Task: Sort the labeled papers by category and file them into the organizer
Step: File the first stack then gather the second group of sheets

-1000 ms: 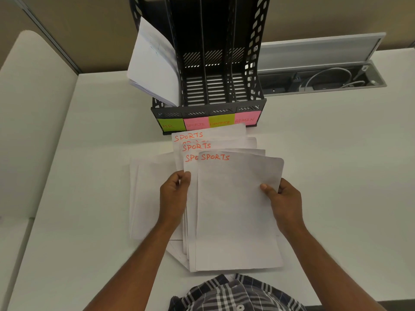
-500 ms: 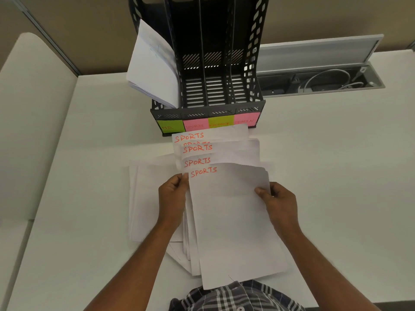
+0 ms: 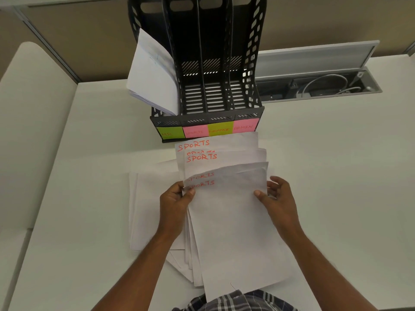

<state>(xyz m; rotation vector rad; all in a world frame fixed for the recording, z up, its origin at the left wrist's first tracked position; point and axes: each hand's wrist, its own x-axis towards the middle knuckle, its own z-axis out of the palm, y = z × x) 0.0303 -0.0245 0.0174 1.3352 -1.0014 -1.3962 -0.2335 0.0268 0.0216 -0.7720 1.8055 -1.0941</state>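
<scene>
A fanned stack of white papers marked SPORTS [image 3: 226, 221] in red lies on the white desk in front of me. My left hand [image 3: 174, 205] pinches the stack's left edge near the top. My right hand [image 3: 277, 203] grips the right edge of the top sheet with thumb on top. Behind stands a black organizer [image 3: 206, 117] with several slots, tagged HR, SPORTS, FINANCE and ADMIN on green and pink notes. A bundle of papers [image 3: 152, 77] leans out of its leftmost slot. The other slots look empty.
A second pile of blank-looking sheets [image 3: 148, 209] lies flat under and left of my left hand. An open cable tray [image 3: 318, 86] with wires runs along the desk's back right. A partition wall rises behind the organizer.
The top SPORTS sheet has slid toward me, its label now lower and nearly level with the sheet beneath. Both hands moved slightly nearer with it.
</scene>
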